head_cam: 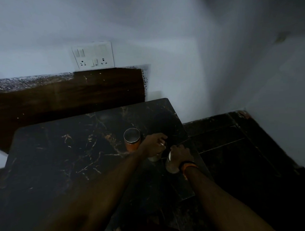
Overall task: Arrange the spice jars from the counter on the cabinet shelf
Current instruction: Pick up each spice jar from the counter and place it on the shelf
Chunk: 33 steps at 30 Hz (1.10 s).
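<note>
A switch plate (93, 55) is sitting on the pale wall at the far left, above a brown wooden board (68, 94); nearer, a dark marbled table (62, 154) is filling the left and middle of the view. An orange jar (131, 139) with a metal lid is standing upright toward the table's right side; just to its right the left hand (154, 146) is reaching down with fingers curled over a pale jar (154, 158), though the dim light is making it hard to tell whether the grip is closing fully. Right beside it, the right hand (180, 156) is wrapping around a second pale jar (170, 167) near the table's right edge, seemingly gripping it; a dark and orange band (188, 165) is circling that wrist. A dark tiled floor (237, 146) is lying to the right.
</note>
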Each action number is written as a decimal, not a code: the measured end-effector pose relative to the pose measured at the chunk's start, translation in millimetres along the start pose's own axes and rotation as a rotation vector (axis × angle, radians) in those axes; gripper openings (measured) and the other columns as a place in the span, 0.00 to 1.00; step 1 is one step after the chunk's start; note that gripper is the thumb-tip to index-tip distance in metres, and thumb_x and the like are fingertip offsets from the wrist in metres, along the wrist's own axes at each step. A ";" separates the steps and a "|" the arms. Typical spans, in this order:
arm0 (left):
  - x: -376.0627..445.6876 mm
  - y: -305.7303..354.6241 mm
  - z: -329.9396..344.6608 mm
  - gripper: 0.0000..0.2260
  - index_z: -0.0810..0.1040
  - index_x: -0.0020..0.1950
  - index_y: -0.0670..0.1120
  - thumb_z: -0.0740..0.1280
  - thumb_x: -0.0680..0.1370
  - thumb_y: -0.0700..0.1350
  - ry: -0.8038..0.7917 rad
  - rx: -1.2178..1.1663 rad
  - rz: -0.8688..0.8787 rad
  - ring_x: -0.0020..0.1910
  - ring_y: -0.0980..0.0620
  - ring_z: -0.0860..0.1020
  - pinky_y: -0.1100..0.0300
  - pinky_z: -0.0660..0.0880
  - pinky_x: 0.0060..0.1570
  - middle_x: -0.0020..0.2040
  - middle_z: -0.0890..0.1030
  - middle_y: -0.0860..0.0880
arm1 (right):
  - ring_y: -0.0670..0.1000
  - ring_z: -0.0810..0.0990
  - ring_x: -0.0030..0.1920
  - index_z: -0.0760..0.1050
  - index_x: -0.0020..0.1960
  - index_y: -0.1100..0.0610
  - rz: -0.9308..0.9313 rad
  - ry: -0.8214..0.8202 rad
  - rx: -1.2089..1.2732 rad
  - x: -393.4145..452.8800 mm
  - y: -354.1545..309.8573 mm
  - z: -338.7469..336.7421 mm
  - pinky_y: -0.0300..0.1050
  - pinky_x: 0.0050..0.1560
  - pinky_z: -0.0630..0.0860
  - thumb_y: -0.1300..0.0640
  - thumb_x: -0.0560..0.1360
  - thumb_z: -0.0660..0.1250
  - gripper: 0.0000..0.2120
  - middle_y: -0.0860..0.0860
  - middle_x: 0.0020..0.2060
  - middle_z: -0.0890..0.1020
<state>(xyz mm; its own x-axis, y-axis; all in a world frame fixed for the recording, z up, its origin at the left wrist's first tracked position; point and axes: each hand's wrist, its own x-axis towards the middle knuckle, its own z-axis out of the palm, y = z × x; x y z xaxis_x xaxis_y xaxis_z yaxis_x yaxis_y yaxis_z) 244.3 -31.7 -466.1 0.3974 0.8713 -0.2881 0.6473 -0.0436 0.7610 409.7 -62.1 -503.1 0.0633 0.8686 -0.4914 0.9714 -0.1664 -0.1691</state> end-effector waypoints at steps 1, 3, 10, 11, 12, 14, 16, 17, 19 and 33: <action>-0.6 -1.7 -1.2 0.22 0.74 0.71 0.45 0.70 0.77 0.38 0.008 -0.011 -0.002 0.62 0.47 0.79 0.51 0.75 0.65 0.64 0.80 0.44 | 0.62 0.67 0.68 0.68 0.68 0.50 0.000 -0.014 -0.003 1.7 -1.0 -2.4 0.60 0.64 0.70 0.47 0.67 0.74 0.32 0.56 0.68 0.69; -1.6 -3.9 -4.0 0.21 0.74 0.70 0.44 0.70 0.77 0.37 0.030 -0.049 -0.002 0.62 0.46 0.79 0.50 0.75 0.65 0.62 0.81 0.44 | 0.62 0.70 0.67 0.70 0.66 0.51 -0.003 -0.036 0.002 6.4 -2.3 -9.0 0.59 0.64 0.71 0.48 0.70 0.71 0.26 0.56 0.66 0.72; -1.2 -2.8 -14.5 0.15 0.78 0.66 0.42 0.68 0.78 0.37 0.194 -0.261 0.000 0.57 0.48 0.82 0.53 0.78 0.61 0.57 0.84 0.44 | 0.59 0.79 0.59 0.77 0.60 0.55 -0.056 -0.022 -0.072 13.8 -29.7 -51.0 0.55 0.61 0.74 0.50 0.76 0.67 0.16 0.57 0.59 0.80; -1.1 -2.0 -16.5 0.15 0.78 0.65 0.41 0.68 0.79 0.37 0.210 -0.293 0.008 0.58 0.48 0.82 0.53 0.77 0.61 0.58 0.83 0.44 | 0.58 0.80 0.57 0.78 0.59 0.55 -0.092 -0.052 -0.074 13.3 -35.1 -62.9 0.53 0.59 0.75 0.50 0.75 0.68 0.15 0.56 0.56 0.81; -1.6 -1.8 -17.6 0.14 0.78 0.65 0.41 0.68 0.79 0.37 0.224 -0.338 0.013 0.58 0.48 0.82 0.53 0.77 0.62 0.59 0.83 0.43 | 0.57 0.81 0.54 0.78 0.58 0.55 -0.146 -0.098 -0.062 12.3 -40.0 -75.3 0.52 0.56 0.77 0.49 0.74 0.69 0.15 0.56 0.54 0.82; -3.7 -2.8 -19.6 0.11 0.80 0.62 0.40 0.68 0.80 0.38 0.271 -0.469 0.004 0.57 0.47 0.82 0.49 0.77 0.62 0.58 0.83 0.42 | 0.54 0.80 0.50 0.78 0.57 0.53 -0.240 -0.178 0.040 6.1 -47.4 -103.8 0.46 0.48 0.78 0.51 0.71 0.71 0.15 0.54 0.52 0.81; -9.6 -4.2 -23.0 0.09 0.82 0.58 0.41 0.67 0.80 0.39 0.298 -0.645 -0.003 0.56 0.45 0.83 0.45 0.77 0.62 0.55 0.84 0.43 | 0.52 0.80 0.48 0.79 0.54 0.49 -0.310 -0.190 0.206 -2.5 -55.4 -131.3 0.41 0.41 0.76 0.53 0.69 0.73 0.14 0.51 0.51 0.81; -11.9 -5.6 -25.2 0.09 0.82 0.57 0.42 0.65 0.81 0.41 0.286 -0.720 -0.007 0.56 0.45 0.82 0.42 0.77 0.63 0.55 0.84 0.43 | 0.51 0.80 0.49 0.79 0.52 0.49 -0.343 -0.192 0.288 -6.5 -60.0 -142.6 0.40 0.39 0.75 0.55 0.68 0.74 0.13 0.50 0.51 0.81; -15.1 -9.8 -30.0 0.12 0.82 0.59 0.44 0.62 0.82 0.46 0.250 -0.839 -0.023 0.58 0.44 0.82 0.39 0.74 0.65 0.57 0.84 0.44 | 0.50 0.79 0.49 0.80 0.52 0.49 -0.420 -0.202 0.398 -11.2 -66.5 -162.7 0.39 0.38 0.74 0.60 0.66 0.74 0.16 0.46 0.50 0.80; -41.6 -9.2 -68.2 0.21 0.83 0.62 0.44 0.62 0.78 0.56 0.099 -1.622 -0.031 0.61 0.33 0.77 0.40 0.79 0.55 0.66 0.76 0.33 | 0.56 0.78 0.61 0.81 0.59 0.53 -0.655 -0.128 0.998 3.7 -102.0 -189.0 0.52 0.57 0.78 0.68 0.66 0.68 0.24 0.52 0.56 0.83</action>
<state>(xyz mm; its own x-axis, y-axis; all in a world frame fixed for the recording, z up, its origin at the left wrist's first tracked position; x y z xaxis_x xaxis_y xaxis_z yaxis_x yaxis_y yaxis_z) 177.5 -34.2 -421.5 0.3158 0.8909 -0.3266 -0.6995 0.4511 0.5542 354.1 46.3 -326.2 -0.4551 0.8799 -0.1369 0.2018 -0.0478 -0.9783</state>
